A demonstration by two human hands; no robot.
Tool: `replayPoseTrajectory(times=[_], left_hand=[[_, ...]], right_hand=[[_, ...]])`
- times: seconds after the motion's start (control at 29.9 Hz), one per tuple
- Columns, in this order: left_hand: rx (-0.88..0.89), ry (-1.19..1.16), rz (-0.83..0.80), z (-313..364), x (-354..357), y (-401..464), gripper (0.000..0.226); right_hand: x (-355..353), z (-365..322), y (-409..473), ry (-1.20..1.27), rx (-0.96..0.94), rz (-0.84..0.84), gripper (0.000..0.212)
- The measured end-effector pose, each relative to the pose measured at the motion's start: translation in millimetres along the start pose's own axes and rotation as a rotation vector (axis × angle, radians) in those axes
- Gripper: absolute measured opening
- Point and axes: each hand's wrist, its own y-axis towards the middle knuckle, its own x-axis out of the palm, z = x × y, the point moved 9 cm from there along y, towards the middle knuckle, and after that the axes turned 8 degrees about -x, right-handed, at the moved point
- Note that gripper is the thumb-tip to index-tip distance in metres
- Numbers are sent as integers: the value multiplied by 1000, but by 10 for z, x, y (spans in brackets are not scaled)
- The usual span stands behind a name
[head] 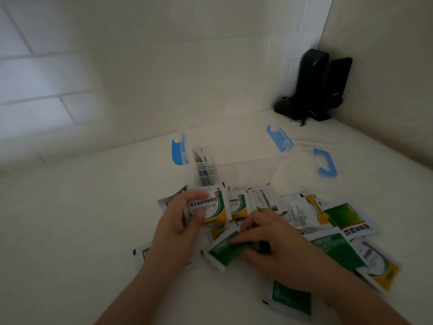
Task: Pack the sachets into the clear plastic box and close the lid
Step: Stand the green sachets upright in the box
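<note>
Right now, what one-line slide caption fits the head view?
Left hand holds a white sachet, right hand picks a green sachet; the clear plastic box stands open behind.

Your pale surface (pixel 82 219) carries a scatter of sachets (pixel 332 231) nearest you, the open clear plastic box (pixel 234 160) just behind them, its lid (pixel 304 165) alongside, and black speakers (pixel 314 87) in the far corner.

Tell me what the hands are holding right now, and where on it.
The left hand pinches a white, green and yellow sachet by its left edge. The right hand grips a green sachet at its right end, low over the pile.
</note>
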Motion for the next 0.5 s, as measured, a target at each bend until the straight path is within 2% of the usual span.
replayPoseTrajectory(times=[0.07, 0.13, 0.2, 0.3, 0.4, 0.5], left_hand=[[-14, -17, -8, -10, 10, 5, 24], [-18, -37, -31, 0, 29, -3, 18], [-20, -65, -43, 37, 35, -20, 13], [18, -108, -135, 124, 110, -57, 25], [77, -73, -227, 212, 215, -108, 28], [80, -97, -188, 192, 186, -92, 28]], right_hand=[[-154, -3, -8, 112, 40, 157, 20], [-324, 101, -65, 415, 146, 381, 19], [-295, 194, -82, 740, 229, 464, 14], [-182, 213, -64, 890, 276, 451, 16], [-102, 159, -13, 860, 257, 395, 19], [5, 67, 36, 777, 240, 280, 24]])
